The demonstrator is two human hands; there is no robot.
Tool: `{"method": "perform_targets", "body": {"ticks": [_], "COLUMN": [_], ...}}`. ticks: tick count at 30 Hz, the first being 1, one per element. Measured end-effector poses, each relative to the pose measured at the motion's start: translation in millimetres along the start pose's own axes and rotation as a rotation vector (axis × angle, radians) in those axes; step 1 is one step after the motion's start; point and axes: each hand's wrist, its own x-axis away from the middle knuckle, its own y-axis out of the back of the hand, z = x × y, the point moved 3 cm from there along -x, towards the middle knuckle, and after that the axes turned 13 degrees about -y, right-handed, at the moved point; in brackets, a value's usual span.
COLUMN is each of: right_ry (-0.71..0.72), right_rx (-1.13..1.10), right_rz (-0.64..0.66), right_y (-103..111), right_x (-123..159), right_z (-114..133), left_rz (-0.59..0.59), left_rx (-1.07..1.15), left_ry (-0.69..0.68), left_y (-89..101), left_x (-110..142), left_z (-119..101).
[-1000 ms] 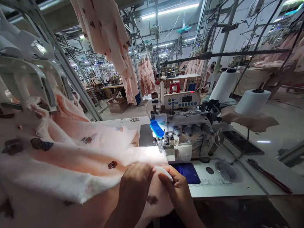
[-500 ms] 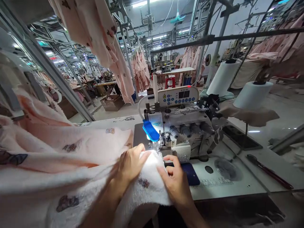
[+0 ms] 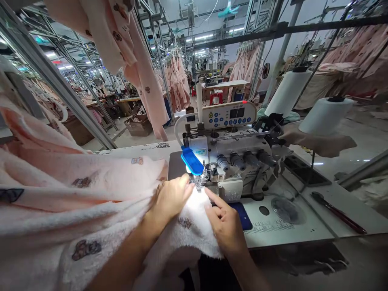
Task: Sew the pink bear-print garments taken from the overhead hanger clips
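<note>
Pale pink fluffy fabric (image 3: 194,236) with small bear prints lies under both hands, its lit edge at the presser foot (image 3: 199,184) of an overlock sewing machine (image 3: 235,139). My left hand (image 3: 171,198) presses on the cloth just left of the foot, fingers together and closed on it. On the right, my right hand (image 3: 226,224) grips the fabric's edge, its index finger stretched along the edge toward the foot and the other fingers curled. Above the foot sits a blue plastic guard (image 3: 192,161). The needle itself is too small to make out.
More fabric (image 3: 115,178) is heaped at the left. Thread cones (image 3: 325,115) stand right of the machine. Dark red-handled tweezers or snips (image 3: 339,214) lie on the table's right side. A metal frame post (image 3: 63,81) and hanging pink garments (image 3: 145,81) rise beyond.
Both hands have moved slightly forward with the fabric toward the presser foot. My right index finger has straightened along the edge. The camera view has shifted a little.
</note>
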Motion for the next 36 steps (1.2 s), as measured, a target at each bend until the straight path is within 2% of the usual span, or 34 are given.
{"method": "perform_targets", "body": {"ticks": [3, 5, 6, 8, 10, 13, 14, 15, 16, 18, 20, 21, 23, 26, 31, 36], "right_ry": [0.002, 0.032, 0.049, 0.086, 0.147, 0.248, 0.260, 0.248, 0.212, 0.104, 0.010, -0.016, -0.034, -0.022, 0.006, -0.114], "right_rx": [-0.019, -0.011, -0.015, -0.050, -0.089, -0.078, -0.069, -0.071, -0.087, -0.133, -0.155, -0.148, -0.111, -0.051, -0.045, -0.174], "right_rz": [0.004, -0.019, -0.024, -0.023, -0.051, -0.249, -0.291, -0.276, -0.201, 0.063, 0.249, 0.269, 0.224, 0.172, 0.137, 0.246], "right_y": [0, 0, 0, -2, -4, 1, 3, 5, 4, 0, -3, -3, 1, 8, 14, 15], "right_x": [-5, 1, 7, 23, 36, 39, 36, 30, 25, 21, 29, 37, 53, 72, 79, 82], "right_z": [6, 3, -1, -15, -30, -41, -42, -41, -39, -38, -37, -37, -37, -31, -13, -10], "left_rz": [-0.004, -0.074, -0.147, -0.397, -0.566, -0.656, -0.671, -0.684, -0.684, -0.659, -0.613, -0.584, -0.552, -0.539, -0.626, -0.683], "left_rx": [0.013, 0.036, 0.062, 0.151, 0.196, 0.288, 0.326, 0.357, 0.379, 0.415, 0.468, 0.488, 0.476, 0.394, 0.431, 0.363], "left_ry": [0.024, -0.049, -0.129, -0.434, -0.524, -0.461, -0.434, -0.417, -0.396, -0.355, -0.306, -0.284, -0.257, -0.278, -0.307, -0.369], "left_y": [1.5, 0.2, -1.6, -7.0, -17.9, -31.9, -34.0, -34.9, -35.2, -34.8, -33.7, -32.6, -28.1, -17.2, -1.0, 3.7], "left_x": [-3, 10, 21, 49, 75, 92, 94, 94, 94, 96, 102, 106, 114, 121, 119, 117], "left_z": [7, 3, -4, -24, -40, -51, -53, -54, -55, -57, -60, -63, -69, -76, -76, -79]}}
